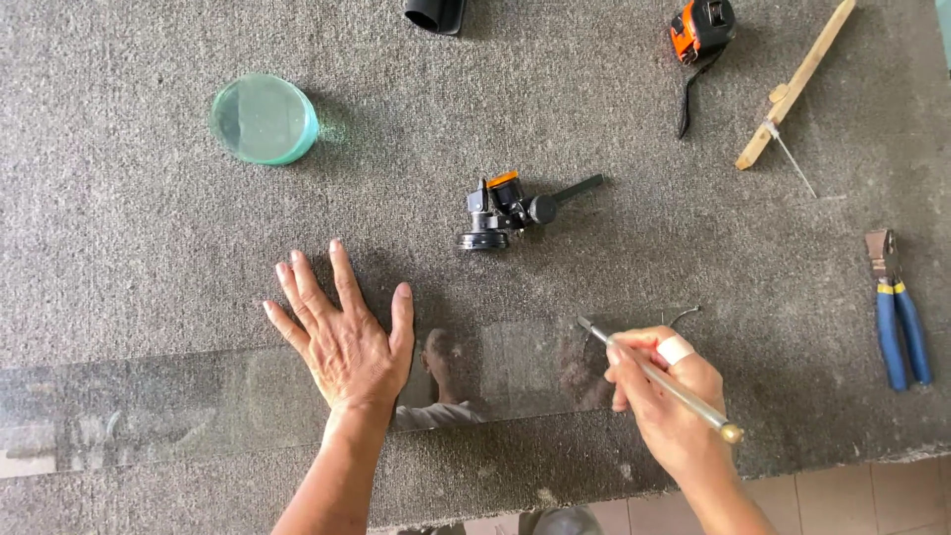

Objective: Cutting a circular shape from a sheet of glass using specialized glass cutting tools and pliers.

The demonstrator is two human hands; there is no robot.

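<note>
A grey carpeted surface (149, 258) carries one long clear glass strip (198, 406) along its near edge. The left hand (342, 342) lies flat and open on the strip. At three o'clock from it, the right hand (669, 406) has its grip closed on one thin metal glass cutter (659, 379), tip touching the glass. At eleven o'clock lies one round greenish glass disc (264, 119); at three o'clock, one pair of blue-handled pliers (897, 312).

Glass workshop: felt bench (149, 248), pliers (897, 317), tape measure (701, 28)

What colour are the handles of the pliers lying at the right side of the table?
Blue. The pliers have blue handles and a rusty brown head, seen clearly in the head view.
</note>
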